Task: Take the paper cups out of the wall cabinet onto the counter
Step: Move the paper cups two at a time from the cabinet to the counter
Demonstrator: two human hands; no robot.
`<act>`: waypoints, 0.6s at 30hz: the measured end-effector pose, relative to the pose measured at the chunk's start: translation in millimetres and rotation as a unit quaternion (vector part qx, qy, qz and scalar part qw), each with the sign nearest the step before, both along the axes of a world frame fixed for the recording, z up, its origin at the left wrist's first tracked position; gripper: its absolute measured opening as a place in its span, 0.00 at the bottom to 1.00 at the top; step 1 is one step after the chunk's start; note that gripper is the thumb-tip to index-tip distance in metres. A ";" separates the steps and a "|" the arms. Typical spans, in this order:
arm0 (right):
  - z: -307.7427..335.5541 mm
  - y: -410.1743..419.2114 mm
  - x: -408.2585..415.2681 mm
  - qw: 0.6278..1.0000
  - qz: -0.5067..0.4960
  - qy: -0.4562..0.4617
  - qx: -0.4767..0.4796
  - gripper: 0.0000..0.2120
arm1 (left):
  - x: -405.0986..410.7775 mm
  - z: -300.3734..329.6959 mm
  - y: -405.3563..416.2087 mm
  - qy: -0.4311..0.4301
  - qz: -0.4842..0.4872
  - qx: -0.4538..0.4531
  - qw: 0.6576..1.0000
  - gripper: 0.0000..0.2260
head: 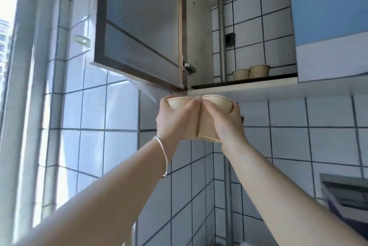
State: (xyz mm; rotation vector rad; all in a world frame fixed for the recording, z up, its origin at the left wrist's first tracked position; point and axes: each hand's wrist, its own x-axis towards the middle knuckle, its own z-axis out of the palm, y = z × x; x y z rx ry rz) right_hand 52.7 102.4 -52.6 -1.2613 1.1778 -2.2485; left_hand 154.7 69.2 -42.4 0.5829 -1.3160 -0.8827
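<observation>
My left hand (176, 120) grips one beige paper cup (177, 103), and my right hand (227, 120) grips a second beige paper cup (216, 104). Both cups are upright, pressed side by side, just below the front edge of the wall cabinet shelf (245, 81). Two more beige paper cups stand on that shelf at the back: a shorter-looking one (241, 74) on the left and another (259, 71) to its right. The counter is not in view.
The cabinet's glass door (139, 27) hangs open to the left, above my hands. A grey pipe (222, 36) runs up inside the cabinet. A shut blue door (328, 7) is on the right. A window (8, 66) fills the left; a range hood corner (346, 196) sits lower right.
</observation>
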 end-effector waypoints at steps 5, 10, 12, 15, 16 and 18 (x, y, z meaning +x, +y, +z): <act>-75.0 16.4 61.5 0.998 0.032 -0.035 0.035 0.31 | 60.0 -71.7 24.7 -0.021 0.020 0.071 0.997 0.27; -163.7 36.0 147.2 0.988 0.102 -0.044 0.105 0.27 | 153.0 -165.6 48.6 -0.033 0.065 0.142 0.987 0.28; -194.7 45.3 181.4 0.980 0.143 -0.041 0.136 0.25 | 192.8 -197.9 63.1 -0.017 0.097 0.166 0.981 0.27; -238.0 61.0 229.7 0.960 0.203 -0.037 0.190 0.25 | 249.5 -239.5 92.5 -0.020 0.148 0.207 0.967 0.26; -252.0 65.7 245.7 0.950 0.227 -0.036 0.211 0.25 | 267.3 -252.0 104.1 -0.017 0.168 0.218 0.961 0.25; -276.8 77.9 276.4 0.927 0.280 -0.039 0.246 0.26 | 299.2 -277.2 131.6 0.013 0.201 0.237 0.950 0.25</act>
